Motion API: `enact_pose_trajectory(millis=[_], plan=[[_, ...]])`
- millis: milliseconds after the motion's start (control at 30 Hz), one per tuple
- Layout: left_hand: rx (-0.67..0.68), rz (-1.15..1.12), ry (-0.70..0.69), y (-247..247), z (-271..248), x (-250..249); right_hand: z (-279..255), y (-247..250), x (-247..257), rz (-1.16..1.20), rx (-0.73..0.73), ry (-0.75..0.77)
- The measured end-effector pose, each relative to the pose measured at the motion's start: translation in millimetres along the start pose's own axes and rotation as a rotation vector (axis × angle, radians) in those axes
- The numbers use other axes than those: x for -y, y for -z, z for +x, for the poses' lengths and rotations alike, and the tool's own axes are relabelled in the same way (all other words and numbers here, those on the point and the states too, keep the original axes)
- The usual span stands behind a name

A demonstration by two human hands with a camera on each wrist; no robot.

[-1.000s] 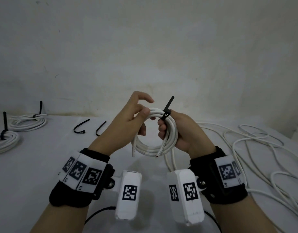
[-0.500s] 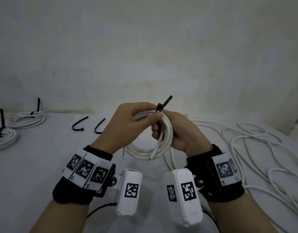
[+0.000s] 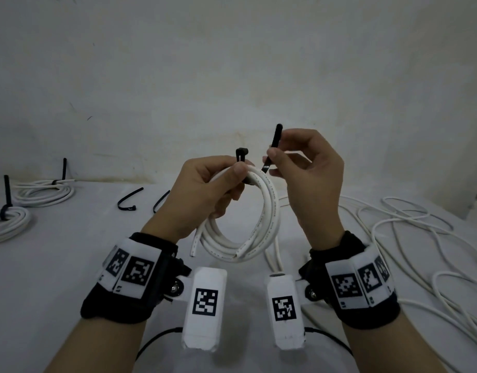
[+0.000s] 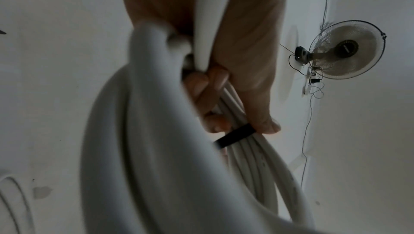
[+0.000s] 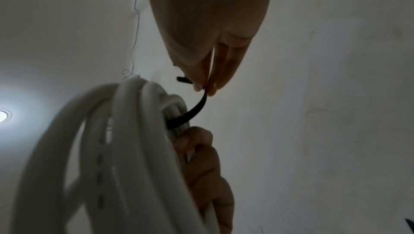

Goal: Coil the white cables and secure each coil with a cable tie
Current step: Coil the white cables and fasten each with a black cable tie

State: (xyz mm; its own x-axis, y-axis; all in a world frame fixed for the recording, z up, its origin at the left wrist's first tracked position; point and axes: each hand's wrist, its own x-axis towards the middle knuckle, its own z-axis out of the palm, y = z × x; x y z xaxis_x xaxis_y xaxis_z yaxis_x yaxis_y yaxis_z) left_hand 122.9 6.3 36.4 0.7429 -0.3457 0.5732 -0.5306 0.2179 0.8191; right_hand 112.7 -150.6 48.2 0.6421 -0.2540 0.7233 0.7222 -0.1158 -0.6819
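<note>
A coil of white cable (image 3: 261, 222) hangs in the air above the table, both its cut ends pointing down. My left hand (image 3: 205, 187) grips the coil's top, thumb over the strands (image 4: 235, 113). A black cable tie (image 3: 272, 146) passes under the coil's top; its head (image 3: 241, 154) sticks up by my left thumb. My right hand (image 3: 304, 168) pinches the tie's tail between thumb and fingertips (image 5: 206, 85), just right of the coil. The band crosses the strands in the left wrist view (image 4: 237, 135) and curves up from them in the right wrist view (image 5: 192, 112).
Two tied white coils (image 3: 43, 192) (image 3: 6, 222) lie at the far left of the white table (image 3: 70, 265). Two loose black ties (image 3: 129, 201) (image 3: 160, 201) lie behind my left hand. Loose white cable (image 3: 407, 238) sprawls across the right side.
My right hand let go of the coil and took the tie's tail, lifting it up to the right. My left hand closed on the coil's top and now carries it alone, raised higher.
</note>
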Motion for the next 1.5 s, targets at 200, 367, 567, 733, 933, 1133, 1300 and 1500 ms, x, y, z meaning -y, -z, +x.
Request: enact_pose_trajectory(millis=[200, 367, 567, 733, 933, 1133, 1300, 1500], plan=[[-0.021, -0.040, 0.014, -1.2, 0.0, -6.1, 0.8, 2.8, 1.6, -0.197, 0.165, 0.194], [0.004, -0.027, 0.023, -3.4, -0.4, -3.8, -0.6, 1.0, 0.7, -0.238, 0.180, 0.228], [-0.002, -0.049, 0.061, -3.8, -0.5, -3.7, 0.3, 2.8, 0.6, -0.194, 0.196, 0.228], [0.097, -0.082, 0.096, 0.2, -0.7, -3.6, 0.4, 3.4, 0.7, -0.184, 0.227, 0.269], [0.091, -0.107, 0.146, -2.1, -0.8, -0.7, -1.9, 1.3, -1.8, -0.147, 0.257, 0.291], [0.034, -0.063, 0.131, 0.9, 0.8, -1.9, 1.3, 5.4, 4.8, -0.153, 0.303, 0.234], [0.015, 0.047, 0.144, 3.0, 1.3, -1.6, 3.7, 10.8, 12.3, -0.243, 0.405, 0.200], [0.017, 0.194, 0.093, 0.0, -0.5, -6.6, 2.6, 6.2, 6.5, -0.383, 0.336, 0.339]])
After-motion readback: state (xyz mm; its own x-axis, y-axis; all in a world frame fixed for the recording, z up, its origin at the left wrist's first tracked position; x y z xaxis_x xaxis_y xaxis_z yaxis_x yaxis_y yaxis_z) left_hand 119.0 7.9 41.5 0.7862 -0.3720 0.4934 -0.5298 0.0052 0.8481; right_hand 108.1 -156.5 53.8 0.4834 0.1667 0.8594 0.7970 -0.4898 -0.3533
